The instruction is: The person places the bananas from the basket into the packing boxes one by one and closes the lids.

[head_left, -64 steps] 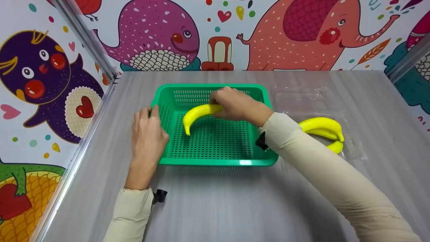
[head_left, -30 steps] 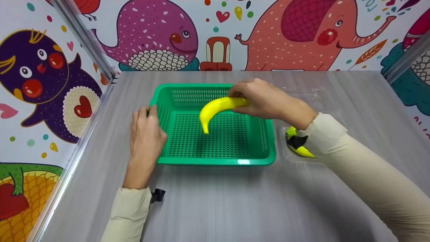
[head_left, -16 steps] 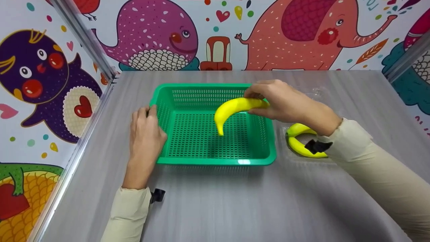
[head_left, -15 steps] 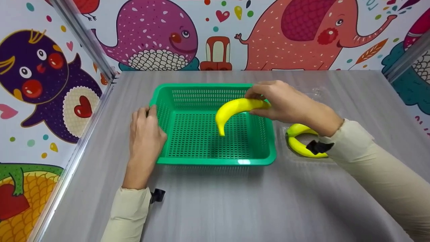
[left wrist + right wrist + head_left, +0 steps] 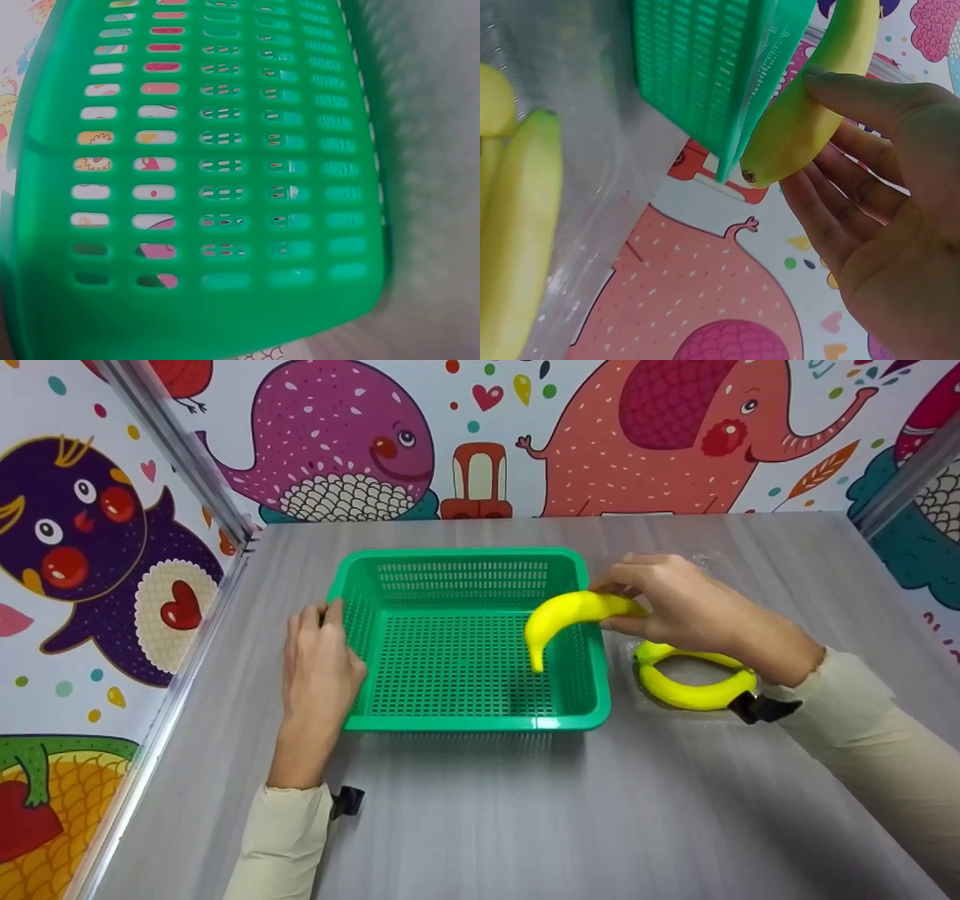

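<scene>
A green plastic basket (image 5: 480,723) with slotted walls stands in the middle of the table. My left hand (image 5: 319,667) grips its left rim, fingers over the edge; the left wrist view is filled by the basket's slotted side wall (image 5: 180,180). Between thumb and fingers my right hand (image 5: 675,600) holds a yellow banana (image 5: 562,615) by one end, above the basket's right rim, its other end hanging down inside. In the right wrist view the thumb presses along this banana (image 5: 787,142). Two more bananas (image 5: 697,694) lie to the right, below the right wrist.
Those two bananas lie in a clear plastic tray (image 5: 645,706), whose rear part is behind my right hand. A wall with animal pictures (image 5: 480,405) closes off the back of the grey table (image 5: 465,825), and another picture wall (image 5: 82,532) stands at the left.
My right hand has carried the banana rightward from over the basket's middle to its right rim. The two bananas in the tray show more fully. My left hand has kept its grip.
</scene>
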`<action>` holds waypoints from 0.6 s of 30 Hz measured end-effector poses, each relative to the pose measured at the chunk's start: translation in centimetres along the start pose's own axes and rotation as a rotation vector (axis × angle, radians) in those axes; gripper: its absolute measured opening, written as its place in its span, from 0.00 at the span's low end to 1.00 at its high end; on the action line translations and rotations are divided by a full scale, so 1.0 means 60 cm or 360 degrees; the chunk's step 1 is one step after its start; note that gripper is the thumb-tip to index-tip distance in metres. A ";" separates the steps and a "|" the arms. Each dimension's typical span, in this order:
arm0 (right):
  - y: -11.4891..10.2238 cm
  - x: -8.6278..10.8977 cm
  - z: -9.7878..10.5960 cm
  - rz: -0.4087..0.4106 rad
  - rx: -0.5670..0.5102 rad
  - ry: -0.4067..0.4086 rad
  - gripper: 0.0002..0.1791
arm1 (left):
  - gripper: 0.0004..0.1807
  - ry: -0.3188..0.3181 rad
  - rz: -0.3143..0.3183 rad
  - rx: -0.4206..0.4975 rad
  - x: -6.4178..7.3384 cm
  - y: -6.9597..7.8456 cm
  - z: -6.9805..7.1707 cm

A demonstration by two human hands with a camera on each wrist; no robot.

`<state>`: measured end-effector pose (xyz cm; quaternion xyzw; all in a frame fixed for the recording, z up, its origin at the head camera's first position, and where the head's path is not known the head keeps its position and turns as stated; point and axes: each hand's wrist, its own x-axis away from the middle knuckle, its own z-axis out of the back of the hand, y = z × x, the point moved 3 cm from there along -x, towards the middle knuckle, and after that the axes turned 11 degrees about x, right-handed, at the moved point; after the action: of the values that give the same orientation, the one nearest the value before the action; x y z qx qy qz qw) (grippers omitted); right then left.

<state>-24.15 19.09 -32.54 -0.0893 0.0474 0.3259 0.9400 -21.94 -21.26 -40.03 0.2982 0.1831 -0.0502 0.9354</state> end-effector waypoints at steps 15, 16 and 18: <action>0.049 0.073 -0.001 -0.0023 -0.0045 0.0093 0.22 | 0.28 0.0007 0.0011 -0.0013 0.001 0.000 0.000; 0.052 0.078 -0.001 -0.0037 -0.0056 0.0085 0.22 | 0.28 0.0004 0.0013 -0.0008 0.001 0.000 0.000; 0.059 0.088 -0.002 -0.0076 -0.0075 0.0063 0.22 | 0.28 -0.0001 0.0014 0.0001 0.000 0.001 0.000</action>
<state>-22.21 24.98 -33.93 -0.1189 0.0562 0.3026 0.9440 -21.93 -21.21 -40.01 0.2993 0.1815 -0.0463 0.9356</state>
